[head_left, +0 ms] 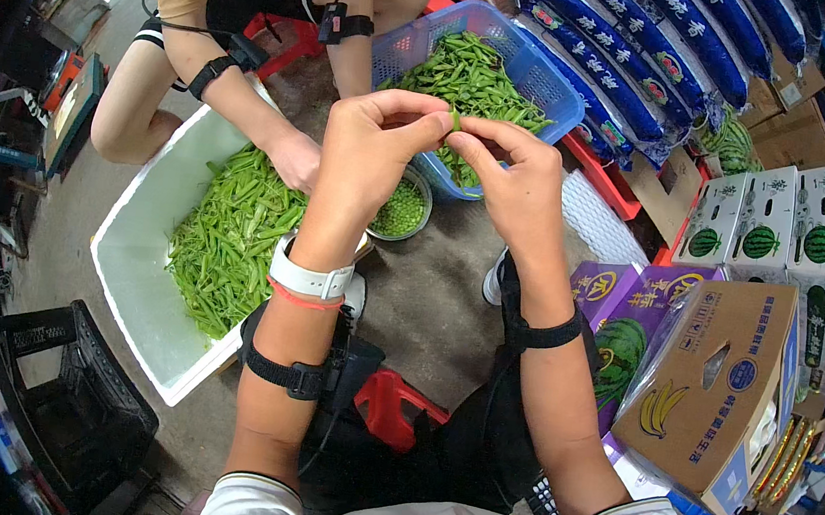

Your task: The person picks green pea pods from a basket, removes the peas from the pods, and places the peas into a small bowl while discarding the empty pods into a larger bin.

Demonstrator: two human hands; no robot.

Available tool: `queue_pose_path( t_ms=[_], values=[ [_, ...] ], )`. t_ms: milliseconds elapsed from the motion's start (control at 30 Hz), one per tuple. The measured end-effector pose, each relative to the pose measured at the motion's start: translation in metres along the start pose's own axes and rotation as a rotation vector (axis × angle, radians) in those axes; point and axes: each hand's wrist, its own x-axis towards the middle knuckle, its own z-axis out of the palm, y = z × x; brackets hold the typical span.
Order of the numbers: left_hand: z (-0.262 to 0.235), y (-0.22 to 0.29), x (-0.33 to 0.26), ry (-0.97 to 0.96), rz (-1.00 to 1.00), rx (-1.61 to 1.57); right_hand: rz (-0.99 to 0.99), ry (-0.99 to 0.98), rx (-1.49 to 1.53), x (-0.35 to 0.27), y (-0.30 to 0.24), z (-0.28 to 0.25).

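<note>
My left hand (372,149) and my right hand (509,177) meet fingertip to fingertip and pinch a small green pea pod (455,119) between them. They hover above a small metal bowl of shelled peas (402,208) on the floor. Just beyond stands a blue plastic basket (543,70) heaped with whole green pods. To the left lies a white foam box (139,229) filled with empty pod shells.
Another person sits opposite, one hand (294,159) reaching into the foam box. Blue sacks (646,41) are piled at the back right. Cardboard fruit boxes (721,381) stand at my right. A black crate (76,393) sits at the lower left, a red stool (395,407) beneath me.
</note>
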Motion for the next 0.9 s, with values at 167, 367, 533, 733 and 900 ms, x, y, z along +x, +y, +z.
queue_pose_path(
  t_ms=[167, 367, 533, 733, 900],
  values=[
    [-0.004, -0.001, 0.001, -0.030, -0.034, -0.031, 0.082, -0.014, 0.100, 0.000, 0.004, 0.002],
    [-0.007, -0.009, 0.004, 0.002, -0.017, 0.002, 0.272, -0.084, 0.258, 0.001, 0.004, 0.003],
    [-0.007, -0.009, 0.004, 0.025, -0.042, -0.001, 0.354, -0.143, 0.379, 0.003, 0.003, 0.003],
    [-0.005, -0.008, 0.001, 0.051, 0.039, 0.131, 0.506, -0.202, 0.610, 0.004, 0.004, 0.005],
    [-0.005, -0.006, 0.001, 0.094, 0.011, 0.166, 0.617, -0.202, 0.675, 0.005, 0.002, 0.008]
  ],
)
